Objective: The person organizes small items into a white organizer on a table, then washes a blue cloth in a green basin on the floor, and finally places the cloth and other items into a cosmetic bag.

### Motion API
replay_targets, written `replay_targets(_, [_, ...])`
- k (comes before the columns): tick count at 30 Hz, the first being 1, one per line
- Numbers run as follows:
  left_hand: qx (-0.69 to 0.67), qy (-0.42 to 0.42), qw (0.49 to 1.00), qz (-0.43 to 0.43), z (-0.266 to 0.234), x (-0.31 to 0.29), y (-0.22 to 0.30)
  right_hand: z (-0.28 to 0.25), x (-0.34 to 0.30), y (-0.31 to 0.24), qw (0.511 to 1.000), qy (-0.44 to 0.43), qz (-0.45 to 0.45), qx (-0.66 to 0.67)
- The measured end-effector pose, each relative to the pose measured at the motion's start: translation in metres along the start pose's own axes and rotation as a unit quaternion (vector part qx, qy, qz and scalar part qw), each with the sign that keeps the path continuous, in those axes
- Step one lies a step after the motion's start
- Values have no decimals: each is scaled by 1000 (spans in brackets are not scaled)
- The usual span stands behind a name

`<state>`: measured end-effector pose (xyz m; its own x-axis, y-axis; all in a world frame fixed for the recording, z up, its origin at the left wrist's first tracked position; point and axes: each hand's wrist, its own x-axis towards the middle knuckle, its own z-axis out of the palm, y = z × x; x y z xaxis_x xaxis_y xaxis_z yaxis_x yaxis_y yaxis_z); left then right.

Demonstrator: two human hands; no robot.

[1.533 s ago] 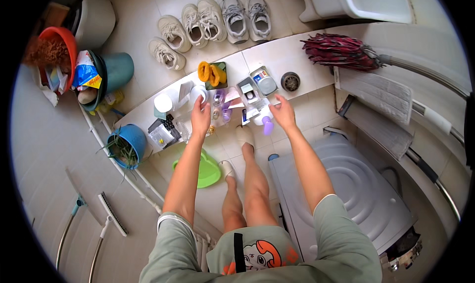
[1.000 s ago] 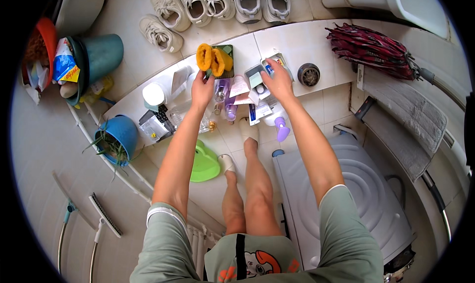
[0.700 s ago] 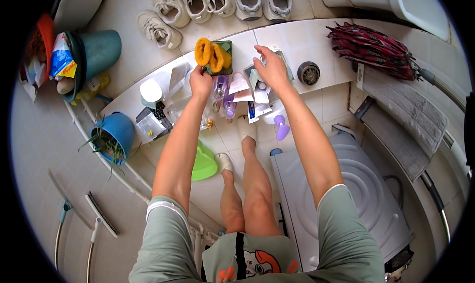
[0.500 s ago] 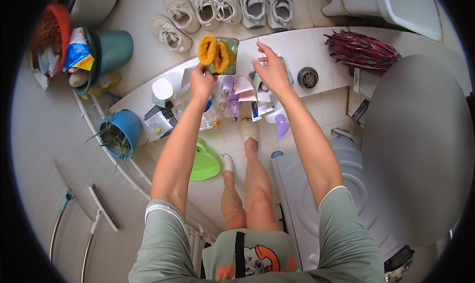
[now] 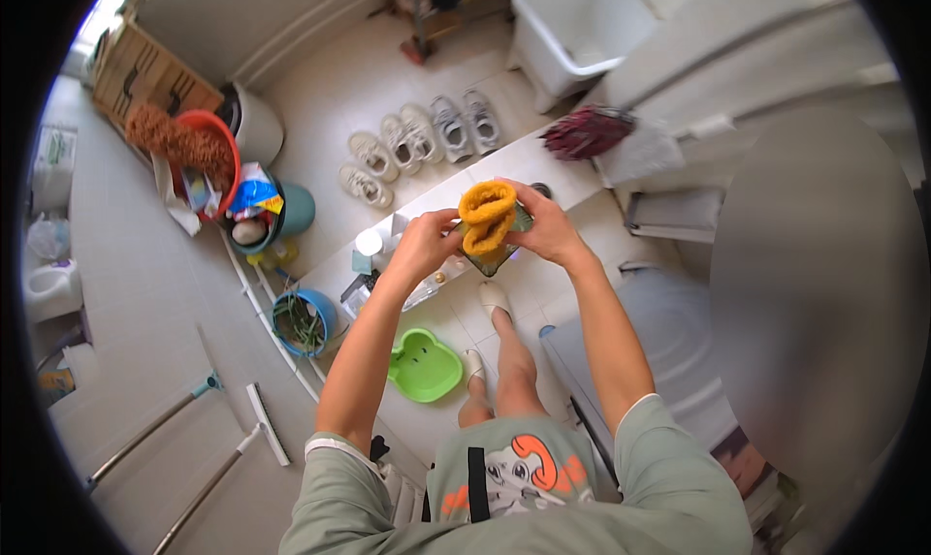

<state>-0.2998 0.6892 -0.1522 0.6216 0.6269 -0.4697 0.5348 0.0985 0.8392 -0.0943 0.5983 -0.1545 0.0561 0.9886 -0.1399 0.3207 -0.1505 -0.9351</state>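
Observation:
Between my two hands is a green see-through square container [image 5: 492, 260], held up over the white ledge. Folded fuzzy yellow-orange cloth [image 5: 487, 211] stands up out of its top. My left hand [image 5: 427, 247] is closed on the container's left side. On the other side my right hand [image 5: 550, 230] grips it, its thumb near the cloth. Below and to the left on the ledge are a white round-topped tub [image 5: 369, 242] and clear plastic packaging [image 5: 419, 294]. My hands and the container hide most of the other items there.
Several pale sneakers [image 5: 417, 133] line the floor beyond the ledge [image 5: 572, 179]. A folded dark red umbrella [image 5: 589, 133] lies at its right end. Left stand a blue plant pot [image 5: 325, 308] and a teal bucket [image 5: 299, 209]. A green basin [image 5: 425, 366] is by my feet.
My right hand has come in from the right and taken hold of the container. The container with the cloth is now between both hands, nearer to me. The view has shifted, showing more floor beyond.

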Motion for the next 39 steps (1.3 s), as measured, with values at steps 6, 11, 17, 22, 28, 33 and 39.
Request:
replay_targets(6, [47, -78, 989, 119, 56, -127, 120, -32, -190, -100, 975, 172, 0, 141])
replay_targets(11, [124, -172, 954, 211, 146, -216, 199, -49, -373, -180, 930, 364, 25, 55])
replay_targets(17, [151, -307, 894, 291, 303, -298, 258, -58, -561, -195, 832, 550, 6, 72])
replay_targets(22, [225, -327, 856, 332, 416, -326, 265, -68, -661, -178, 776, 627, 67, -15])
replay_targets(28, [348, -267, 768, 466, 505, -354, 268, -74, -750, -137, 750, 652, 106, 31])
replay_targets(33, [377, -290, 807, 350, 530, -365, 271, -105, -793, -127, 708, 666, -45, 229])
replay_targets(39, [173, -326, 890, 267, 531, -344, 226, -150, -821, -115, 544, 760, 23, 356])
